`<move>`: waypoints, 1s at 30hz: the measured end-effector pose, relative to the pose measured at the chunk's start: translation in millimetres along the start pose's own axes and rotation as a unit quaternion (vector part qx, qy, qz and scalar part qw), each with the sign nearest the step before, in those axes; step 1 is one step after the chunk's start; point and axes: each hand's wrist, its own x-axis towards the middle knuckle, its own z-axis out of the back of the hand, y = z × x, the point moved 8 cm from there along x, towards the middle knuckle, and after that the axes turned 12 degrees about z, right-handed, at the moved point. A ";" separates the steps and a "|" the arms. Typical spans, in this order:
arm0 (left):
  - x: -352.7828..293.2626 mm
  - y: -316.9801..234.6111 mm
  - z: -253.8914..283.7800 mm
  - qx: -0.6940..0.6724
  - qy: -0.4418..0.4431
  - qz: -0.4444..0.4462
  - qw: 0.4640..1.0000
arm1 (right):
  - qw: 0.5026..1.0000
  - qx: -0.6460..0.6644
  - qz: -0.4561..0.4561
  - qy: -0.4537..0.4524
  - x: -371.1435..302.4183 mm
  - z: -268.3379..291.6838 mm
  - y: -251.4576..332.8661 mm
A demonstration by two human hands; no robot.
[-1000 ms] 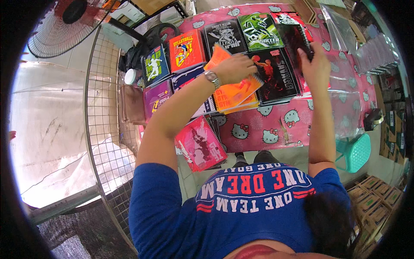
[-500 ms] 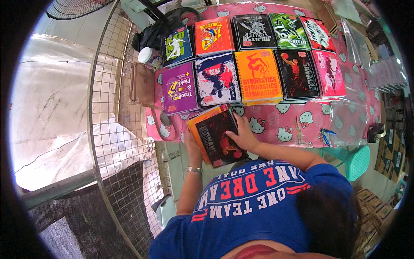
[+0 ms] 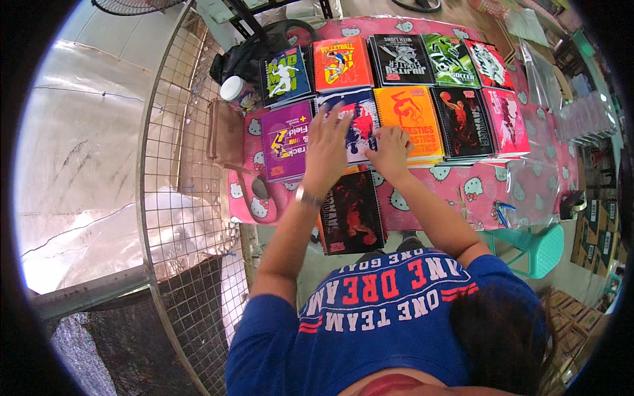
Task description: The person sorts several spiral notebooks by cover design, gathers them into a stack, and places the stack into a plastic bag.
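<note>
My left hand (image 3: 325, 153) is open, fingers spread over the white and navy spiral notebook (image 3: 360, 112) in the near row. My right hand (image 3: 392, 153) has its fingers slightly bent where that notebook meets the orange notebook (image 3: 408, 109); the thumb is apart from them. Neither hand holds anything I can make out. Below my wrists, a black notebook (image 3: 353, 218) with a red figure lies at the table's near edge, overhanging it. A purple notebook (image 3: 284, 145) is left of my left hand. Another black notebook (image 3: 464, 122) and a pink notebook (image 3: 507, 119) lie farther right.
The far row holds blue (image 3: 285, 76), orange-red (image 3: 340, 63), black (image 3: 403, 59), green (image 3: 451, 61) and red notebooks (image 3: 487, 64). A pink patterned cloth (image 3: 436, 191) covers the table. Blue-handled pliers (image 3: 503, 212) lie right; a brown pouch (image 3: 225, 132) and white-lidded jar (image 3: 232, 88) stand left. A green stool (image 3: 545, 251) is below.
Both hands have let go of the black notebook, which now lies at the near edge with an orange one mostly hidden beneath. They have moved forward onto the near row of notebooks.
</note>
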 end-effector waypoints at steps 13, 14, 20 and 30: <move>63.7 -17.6 -99.2 0.075 0.304 -0.297 0.902 | 0.991 -0.068 -0.013 0.117 85.9 46.9 -55.9; 68.3 -21.4 -99.8 0.078 0.301 -0.299 0.902 | 0.993 -0.085 0.062 0.058 110.8 43.7 -17.7; 68.4 -17.1 -123.2 0.198 0.304 -0.288 0.886 | 0.873 -0.095 0.327 0.348 170.9 -106.8 137.6; 89.7 -28.8 -74.3 0.156 0.241 -0.300 0.910 | 0.897 0.101 0.429 0.024 201.9 -33.6 163.6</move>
